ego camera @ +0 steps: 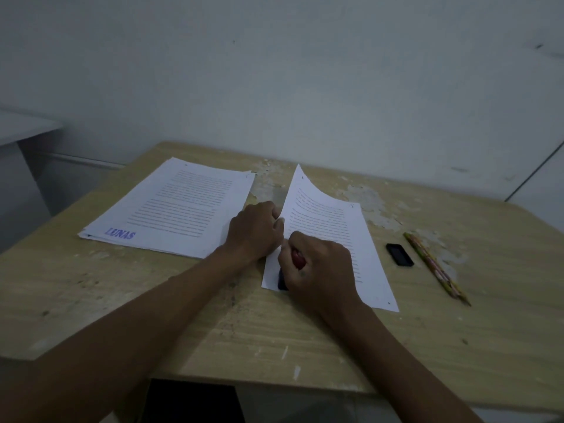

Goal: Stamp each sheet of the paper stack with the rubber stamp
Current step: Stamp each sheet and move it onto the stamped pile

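A single printed sheet (345,233) lies right of centre on the wooden table, its left edge lifted and curled up. My left hand (256,232) pinches that raised edge. My right hand (317,270) is closed around the rubber stamp (297,259), whose red handle shows between the fingers and whose dark base (282,280) presses on the sheet's lower left corner. To the left lies a stack of printed sheets (177,209); its top sheet bears a purple "LUNAS" mark (119,233) at the lower left.
A small black pad or cap (399,254) sits on the table (274,337) right of the sheet, with a patterned pencil (436,267) beside it. The wall stands close behind the table. A white ledge (24,126) is at far left.
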